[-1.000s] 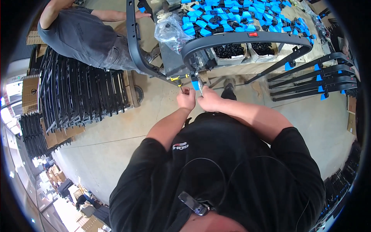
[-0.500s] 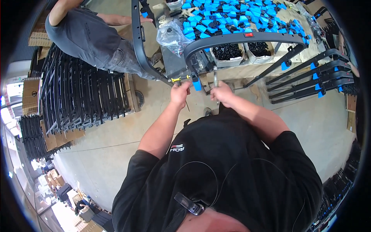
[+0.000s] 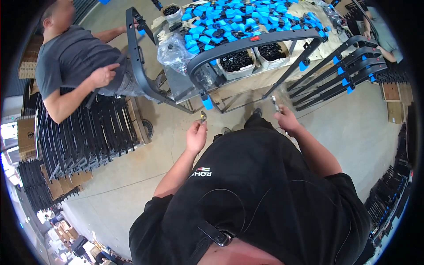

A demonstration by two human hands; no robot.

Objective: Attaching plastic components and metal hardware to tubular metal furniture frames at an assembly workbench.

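The left hand [image 3: 196, 136] has its fingers pinched closed on a small metal fastener [image 3: 203, 117], raised just below the blue end cap [image 3: 206, 102] of a curved dark frame [image 3: 247, 44]. The right hand [image 3: 286, 120] is closed around a thin metal tool [image 3: 275, 105] that points up toward the frame's slanted leg [image 3: 293, 70]. The two hands are well apart, with bare concrete floor [image 3: 145, 168] between and below them. The frame rests along the near edge of the counter [image 3: 247, 79], which carries blue clips [image 3: 234, 17] and tubs of black parts [image 3: 237, 62]. To the left, another person [image 3: 75, 66] leans beside stacked black frames [image 3: 84, 137]; more frames [image 3: 344, 70] lean to the right.
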